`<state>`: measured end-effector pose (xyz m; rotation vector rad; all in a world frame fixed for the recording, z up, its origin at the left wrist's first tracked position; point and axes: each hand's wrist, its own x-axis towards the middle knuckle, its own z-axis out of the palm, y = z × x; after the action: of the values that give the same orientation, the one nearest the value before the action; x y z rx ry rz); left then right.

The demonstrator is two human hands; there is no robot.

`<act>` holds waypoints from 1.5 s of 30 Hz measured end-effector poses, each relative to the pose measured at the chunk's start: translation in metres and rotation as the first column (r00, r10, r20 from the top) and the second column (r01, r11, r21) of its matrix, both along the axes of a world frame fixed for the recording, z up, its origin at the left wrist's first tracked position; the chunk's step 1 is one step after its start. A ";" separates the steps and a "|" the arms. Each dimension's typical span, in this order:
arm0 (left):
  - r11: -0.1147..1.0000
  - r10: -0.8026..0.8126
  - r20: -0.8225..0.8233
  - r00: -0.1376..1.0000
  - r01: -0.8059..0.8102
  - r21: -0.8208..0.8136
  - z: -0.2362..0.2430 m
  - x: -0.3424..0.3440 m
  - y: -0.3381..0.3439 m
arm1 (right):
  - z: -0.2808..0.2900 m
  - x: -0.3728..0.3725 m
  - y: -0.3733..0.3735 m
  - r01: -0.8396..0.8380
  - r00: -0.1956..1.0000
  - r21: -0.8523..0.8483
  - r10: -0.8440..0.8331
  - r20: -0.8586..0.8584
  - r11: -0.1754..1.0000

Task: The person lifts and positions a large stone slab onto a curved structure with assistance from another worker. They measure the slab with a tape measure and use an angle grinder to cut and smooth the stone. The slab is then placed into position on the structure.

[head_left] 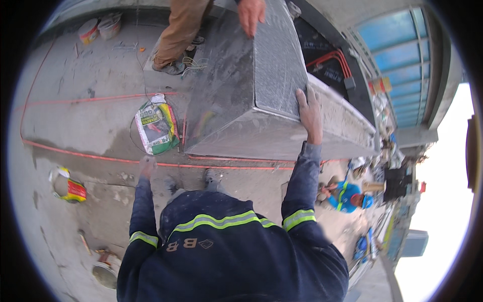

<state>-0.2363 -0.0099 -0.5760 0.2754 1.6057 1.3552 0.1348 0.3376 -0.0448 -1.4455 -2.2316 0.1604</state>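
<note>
A big grey stone block (251,85) stands tilted on the concrete floor in front of me. My right hand (309,113) grips its near right corner, fingers laid along the edge. Another person's hand (250,15) holds the block's far top edge; their tan trouser leg (181,30) and shoe stand beside it. My left hand (147,166) hangs low to the left, dusty and away from the block, and seems to hold nothing, though its fingers are too blurred to read. My dark jacket with reflective stripes fills the bottom of the view.
A green and white sack (157,126) lies left of the block. An orange hose (100,157) runs across the floor. Two buckets (98,27) stand far left, a tipped can (68,185) and a small pail (105,272) nearer. A worker in blue (347,196) crouches right.
</note>
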 end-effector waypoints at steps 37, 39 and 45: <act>0.956 -0.082 -0.246 0.966 0.146 0.256 0.203 0.039 0.064 | -0.006 -0.001 0.004 -0.020 0.999 -0.003 0.020 -0.030 1.000; 0.913 -0.132 -0.223 0.966 0.206 0.352 0.232 0.052 0.082 | -0.003 -0.003 0.000 0.023 1.000 -0.005 -0.023 -0.016 1.000; 0.895 -0.225 -0.475 0.851 0.374 0.245 0.212 0.067 0.106 | 0.004 -0.007 -0.010 0.047 0.999 0.027 -0.047 -0.014 0.999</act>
<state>-0.1695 0.0957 -0.3638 1.0638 1.5906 1.3646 0.1274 0.3271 -0.0408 -1.4767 -2.1790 0.1235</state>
